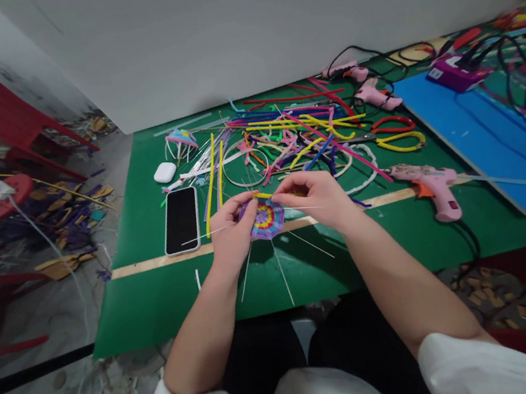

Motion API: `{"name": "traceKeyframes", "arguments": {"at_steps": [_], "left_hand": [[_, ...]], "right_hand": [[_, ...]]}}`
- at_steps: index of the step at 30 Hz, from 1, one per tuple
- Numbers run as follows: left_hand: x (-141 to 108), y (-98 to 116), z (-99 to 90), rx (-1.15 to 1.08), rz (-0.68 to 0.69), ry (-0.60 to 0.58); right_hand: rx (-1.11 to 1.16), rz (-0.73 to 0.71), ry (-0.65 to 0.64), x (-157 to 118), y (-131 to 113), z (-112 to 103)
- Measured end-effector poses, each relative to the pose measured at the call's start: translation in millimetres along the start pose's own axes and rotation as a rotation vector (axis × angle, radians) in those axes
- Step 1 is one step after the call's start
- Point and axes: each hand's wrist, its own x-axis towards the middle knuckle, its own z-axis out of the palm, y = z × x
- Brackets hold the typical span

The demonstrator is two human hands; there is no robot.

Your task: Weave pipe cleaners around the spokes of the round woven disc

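Observation:
Between my hands is a small round weaving [266, 218] in rings of purple, blue, yellow and red, with thin white sticks poking out all round like spokes. My left hand [232, 226] is closed on its left edge, thumb on top. At the upper right edge, my right hand [313, 197] pinches a yellow pipe cleaner [263, 195] that runs along the rim. The fingertips of the right hand partly hide where the strand meets the sticks. Just beyond my hands lies a heap of coloured pipe cleaners [293, 136].
A phone [181, 221] and a white earbud case [165, 172] lie left. Scissors [400, 142] and a pink glue gun [432, 185] lie right, near a blue board [477, 145] bearing a purple power block [458, 72] and cables. A small woven umbrella shape [180, 139] stands behind the phone.

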Motion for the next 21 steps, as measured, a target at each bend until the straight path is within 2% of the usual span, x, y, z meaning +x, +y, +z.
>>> {"name": "traceKeyframes", "arguments": {"at_steps": [8, 11, 17, 21], "left_hand": [[-1, 1, -0.5, 0.079, 0.010, -0.007], [0, 2, -0.9, 0.021, -0.061, -0.084], [3, 3, -0.7, -0.275, -0.257, -0.291], [3, 3, 2.6, -0.315, -0.324, -0.260]], "right_hand": [[0.066, 0.026, -0.083, 1, 7, -1], [0.082, 0.031, -0.074, 3, 10, -2], [0.153, 0.039, -0.006, 5, 12, -4], [0.172, 0.051, -0.031, 5, 13, -1]]}}
